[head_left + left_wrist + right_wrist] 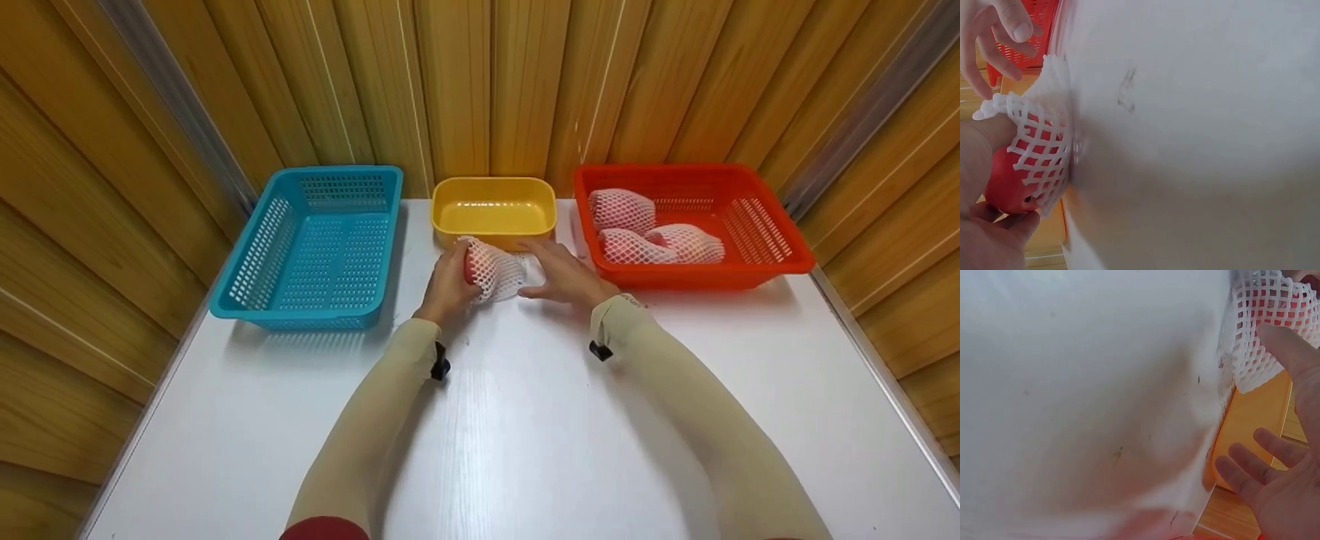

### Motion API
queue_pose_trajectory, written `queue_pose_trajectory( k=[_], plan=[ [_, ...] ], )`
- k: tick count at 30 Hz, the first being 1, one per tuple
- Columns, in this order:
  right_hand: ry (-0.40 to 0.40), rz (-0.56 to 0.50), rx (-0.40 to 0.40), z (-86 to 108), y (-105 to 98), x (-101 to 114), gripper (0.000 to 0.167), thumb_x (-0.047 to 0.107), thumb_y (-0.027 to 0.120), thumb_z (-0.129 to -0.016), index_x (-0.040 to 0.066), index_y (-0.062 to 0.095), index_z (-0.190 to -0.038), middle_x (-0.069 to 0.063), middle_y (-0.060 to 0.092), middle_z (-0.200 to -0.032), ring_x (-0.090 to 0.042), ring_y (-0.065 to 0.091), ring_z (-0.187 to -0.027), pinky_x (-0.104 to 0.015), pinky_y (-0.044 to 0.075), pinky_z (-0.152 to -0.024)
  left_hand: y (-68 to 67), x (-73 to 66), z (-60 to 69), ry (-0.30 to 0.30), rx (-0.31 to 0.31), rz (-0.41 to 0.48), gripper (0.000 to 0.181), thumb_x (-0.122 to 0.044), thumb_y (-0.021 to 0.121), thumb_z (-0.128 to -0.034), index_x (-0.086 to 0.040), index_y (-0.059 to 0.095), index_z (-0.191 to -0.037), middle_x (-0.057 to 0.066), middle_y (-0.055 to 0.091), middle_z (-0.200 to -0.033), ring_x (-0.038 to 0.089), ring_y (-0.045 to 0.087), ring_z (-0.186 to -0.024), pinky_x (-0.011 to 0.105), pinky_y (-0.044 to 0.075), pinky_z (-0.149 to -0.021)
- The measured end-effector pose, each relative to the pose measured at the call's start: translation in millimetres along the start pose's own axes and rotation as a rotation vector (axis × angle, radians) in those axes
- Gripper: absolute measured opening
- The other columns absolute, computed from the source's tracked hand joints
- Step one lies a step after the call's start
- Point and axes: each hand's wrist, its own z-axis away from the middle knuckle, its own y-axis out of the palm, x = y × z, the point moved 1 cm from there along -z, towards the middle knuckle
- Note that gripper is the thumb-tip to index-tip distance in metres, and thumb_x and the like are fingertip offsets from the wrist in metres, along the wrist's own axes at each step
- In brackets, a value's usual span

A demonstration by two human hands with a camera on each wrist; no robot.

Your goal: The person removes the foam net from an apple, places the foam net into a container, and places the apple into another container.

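Observation:
A red round fruit [1008, 180] sits partly inside a white foam net [496, 271], whose loose end points right in the head view. My left hand [448, 285] grips the fruit and the net's edge, thumb and fingers around it. Just right of the net, my right hand [564, 276] is spread with fingers apart and holds nothing. In the right wrist view its thumb lies in front of the net [1258, 337]; I cannot tell if they touch.
Behind the hands stands a yellow tray [493, 234]. A blue-green basket [330, 311] is at the left. The red basket [697, 277] at the right holds several net-covered fruits [622, 210]. Wooden panels [457, 90] rise behind the white table [525, 450].

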Motion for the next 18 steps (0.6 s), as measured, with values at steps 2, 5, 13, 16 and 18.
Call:
queue_pose_trajectory(
  k=[2, 5, 13, 16, 18],
  plan=[
    [-0.007, -0.008, -0.002, -3.0, 1, 3, 0.092, 0.033, 0.086, -0.085, 0.026, 0.034, -0.16, -0.003, 0.036, -0.162, -0.03, 0.032, -0.148, -0.056, 0.027, -0.121, -1.0, 0.6, 1.1, -0.008, -0.008, 0.004, 0.086, 0.001, 0.086, -0.0797, -0.006, 0.039, -0.152, 0.013, 0.05, -0.15, 0.029, 0.046, -0.139, 0.042, 0.03, -0.122],
    [-0.047, -0.036, -0.005, -7.9, 5, 9, 0.091, 0.028, 0.087, -0.084, 0.025, 0.036, -0.159, -0.001, 0.038, -0.161, -0.026, 0.034, -0.148, -0.054, 0.028, -0.121, -2.4, 2.6, 3.8, -0.011, -0.023, 0.007, 0.085, 0.0, 0.087, -0.0789, -0.006, 0.04, -0.15, 0.013, 0.052, -0.147, 0.03, 0.048, -0.137, 0.043, 0.032, -0.121],
    [-0.074, 0.038, 0.015, -18.5, 12, 19, 0.091, 0.026, 0.087, -0.084, 0.025, 0.035, -0.158, -0.005, 0.043, -0.156, -0.029, 0.044, -0.14, -0.056, 0.034, -0.118, -7.5, 10.9, 13.4, -0.01, -0.053, 0.046, 0.087, -0.011, 0.09, -0.0801, -0.012, 0.034, -0.147, 0.014, 0.053, -0.143, 0.028, 0.052, -0.13, 0.043, 0.036, -0.119],
    [-0.052, 0.024, 0.014, -21.8, 12, 23, 0.092, 0.024, 0.087, -0.084, 0.028, 0.035, -0.159, -0.003, 0.042, -0.158, -0.029, 0.043, -0.141, -0.058, 0.032, -0.118, -10.2, 13.6, 15.7, 0.005, -0.061, 0.068, 0.088, -0.011, 0.091, -0.078, -0.012, 0.034, -0.145, 0.015, 0.054, -0.141, 0.028, 0.054, -0.127, 0.042, 0.038, -0.117],
    [-0.037, 0.021, 0.019, -24.1, 11, 26, 0.092, 0.023, 0.087, -0.084, 0.03, 0.034, -0.16, 0.0, 0.04, -0.16, -0.028, 0.04, -0.144, -0.058, 0.03, -0.119, -12.0, 14.9, 17.1, 0.014, -0.065, 0.076, 0.089, -0.011, 0.092, -0.0766, -0.01, 0.034, -0.145, 0.016, 0.055, -0.141, 0.028, 0.054, -0.126, 0.041, 0.039, -0.117]
  ],
)
